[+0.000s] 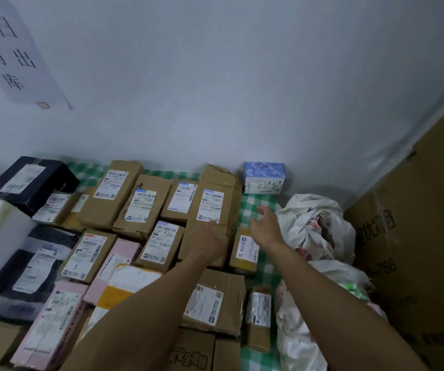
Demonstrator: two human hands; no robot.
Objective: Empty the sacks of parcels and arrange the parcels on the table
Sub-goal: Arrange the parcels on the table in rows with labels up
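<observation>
Parcel in hand: your left hand (210,242) lies flat, palm down, on the near end of the tall brown cardboard parcel (212,210) with the white label. It presses more than it grips, which looks like squaring the box against its neighbours.
Parcel position: it sits toward the far edge of the green-and-white checked table (259,203), right of centre, and closes off the right end of the far row.
Long axis: it runs from the near edge toward the far edge, leaning a little right; the crumpled end points at the wall, and the label reads along that length.
Why so: the brown cardboard boxes in the same row (140,203) lie the same way, labels up, so every barcode shows and the row packs tight.
Right hand: your right hand (266,226) hovers over bare cloth just right of the parcel, fingers spread loosely, holding nothing and touching nothing.
Likely purpose: I judge it is steadying or reaching toward the sack.
Small brown box: one small labelled brown box (245,250) lies just below your right hand, beside the tall parcel.
Sack: the crumpled white woven sack (314,228) slumps at the table's right edge, mouth open, contents unclear.
Blue-and-white carton: a small blue-and-white carton (264,178) stands at the far edge against the wall.
</observation>
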